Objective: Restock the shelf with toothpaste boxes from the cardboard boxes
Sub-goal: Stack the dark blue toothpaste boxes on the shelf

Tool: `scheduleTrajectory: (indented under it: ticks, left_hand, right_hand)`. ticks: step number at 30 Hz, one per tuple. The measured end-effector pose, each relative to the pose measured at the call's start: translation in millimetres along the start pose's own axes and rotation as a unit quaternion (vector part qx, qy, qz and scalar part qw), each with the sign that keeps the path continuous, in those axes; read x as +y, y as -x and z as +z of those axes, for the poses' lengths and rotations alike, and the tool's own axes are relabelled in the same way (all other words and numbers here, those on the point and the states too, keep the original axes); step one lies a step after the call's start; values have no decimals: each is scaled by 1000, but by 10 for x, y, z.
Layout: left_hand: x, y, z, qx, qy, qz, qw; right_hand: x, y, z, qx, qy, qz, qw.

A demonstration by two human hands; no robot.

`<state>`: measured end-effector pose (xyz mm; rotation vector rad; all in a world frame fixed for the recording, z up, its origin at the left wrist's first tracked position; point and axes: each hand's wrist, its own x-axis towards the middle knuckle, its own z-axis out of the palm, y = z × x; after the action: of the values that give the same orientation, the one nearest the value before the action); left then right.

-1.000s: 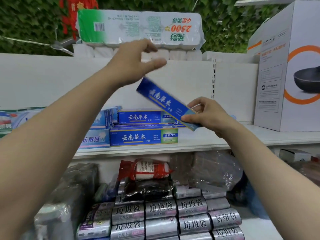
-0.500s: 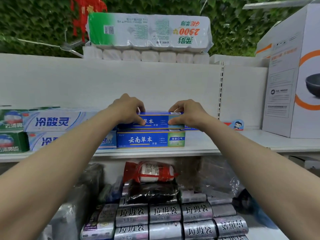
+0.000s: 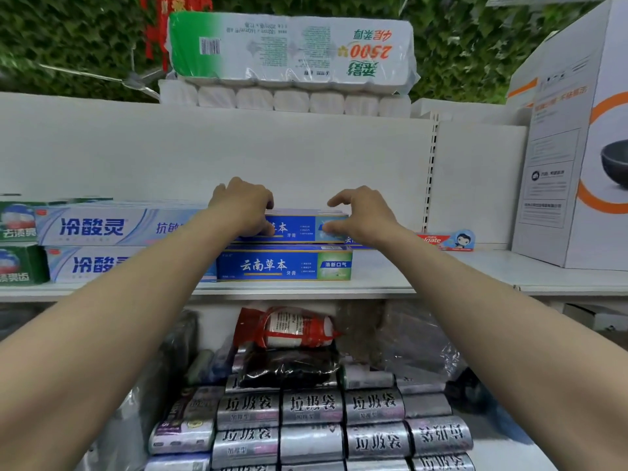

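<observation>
A blue toothpaste box (image 3: 300, 228) lies on top of a second blue toothpaste box (image 3: 283, 265) on the white shelf (image 3: 475, 266). My left hand (image 3: 243, 205) curls over the upper box's left end, fingertips on its front face. At the right end, my right hand (image 3: 363, 212) arches over the box with the thumb on the front and the index finger raised slightly. Both arms reach forward from the bottom corners.
White-and-blue toothpaste boxes (image 3: 102, 227) and green ones (image 3: 17, 222) are stacked to the left. A small Colgate box (image 3: 441, 240) lies to the right, beside a big white carton (image 3: 574, 147). A tissue pack (image 3: 292, 49) sits on top. Bag rolls (image 3: 312, 406) fill the lower shelf.
A second ago my right hand held the blue box tilted in the air with my left hand above it. The box now lies flat on the stack, both hands at its ends.
</observation>
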<state>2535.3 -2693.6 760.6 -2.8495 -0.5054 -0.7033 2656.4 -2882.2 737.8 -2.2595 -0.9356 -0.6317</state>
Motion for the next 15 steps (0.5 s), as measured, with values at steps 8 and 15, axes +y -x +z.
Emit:
scheduleTrajectory:
  ticks: [8, 15]
  left_hand:
    - [626, 313, -217, 43, 102, 9, 994]
    - [1640, 726, -310, 54, 175, 4, 983]
  right_hand:
    - [404, 327, -591, -17, 16, -14, 1000]
    - [973, 882, -1319, -62, 17, -23, 998]
